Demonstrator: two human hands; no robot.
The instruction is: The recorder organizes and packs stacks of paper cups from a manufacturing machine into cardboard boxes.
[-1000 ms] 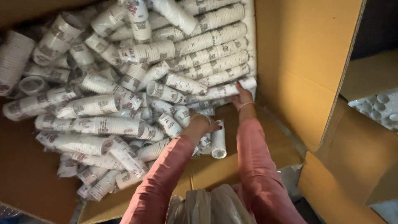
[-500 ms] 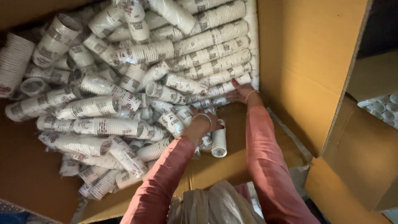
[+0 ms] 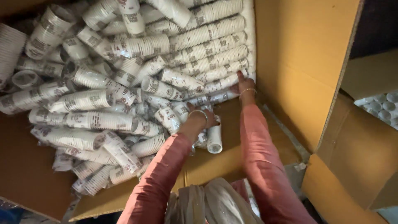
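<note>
a long cup stack (image 3: 219, 85) lies at the pile's near edge inside the box (image 3: 290, 62). the right hand (image 3: 242, 83) rests on it, fingers together. the left hand (image 3: 203, 118) is sunk among sleeves (image 3: 95, 120); i cannot tell its grip. a short stack (image 3: 214, 139) lies beside it.

White printed paper-cup stacks (image 3: 124, 83) in clear sleeves, heaped lying down at all angles inside big cardboard box; neat rows at top right, loose jumble left; short cup stack (image 3: 214, 139) lies near box front, apart from heap
</note>
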